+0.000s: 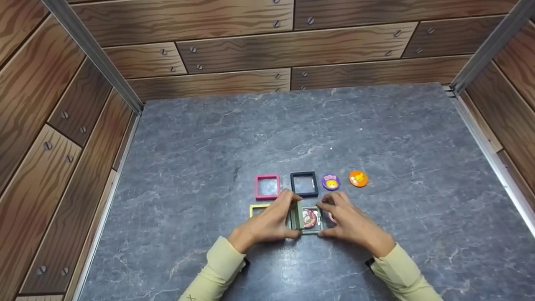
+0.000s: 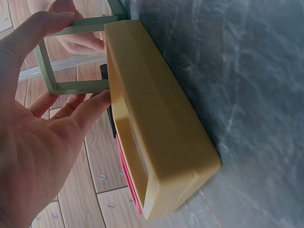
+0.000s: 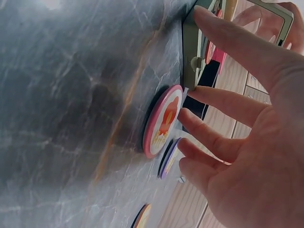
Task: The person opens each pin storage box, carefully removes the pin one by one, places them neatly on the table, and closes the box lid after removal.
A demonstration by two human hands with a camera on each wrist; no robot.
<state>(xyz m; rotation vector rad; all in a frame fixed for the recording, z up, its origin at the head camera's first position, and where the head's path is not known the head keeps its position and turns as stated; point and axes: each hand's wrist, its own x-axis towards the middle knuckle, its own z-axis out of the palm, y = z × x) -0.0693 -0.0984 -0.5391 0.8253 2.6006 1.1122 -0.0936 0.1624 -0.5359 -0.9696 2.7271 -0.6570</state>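
Note:
A green square display frame (image 1: 296, 217) stands hinged apart, one half raised and the other flat on the table. My left hand (image 1: 269, 222) pinches the raised half between thumb and fingers; the left wrist view shows the green rim (image 2: 78, 87) in that grip. My right hand (image 1: 353, 223) holds the flat half (image 3: 191, 47), thumb at one corner and index finger at another. Inside that half lies a round red badge (image 1: 309, 218). Beside it a pink-rimmed badge (image 3: 163, 121) lies under my right fingers, mostly hidden in the head view.
A yellow frame (image 2: 156, 114) lies next to my left hand. Beyond the hands are a pink frame (image 1: 267, 197), a black frame (image 1: 304, 195), a purple badge (image 1: 331, 182) and an orange badge (image 1: 358, 178). Wood-patterned walls (image 1: 234, 50) enclose the grey marbled table (image 1: 200, 167).

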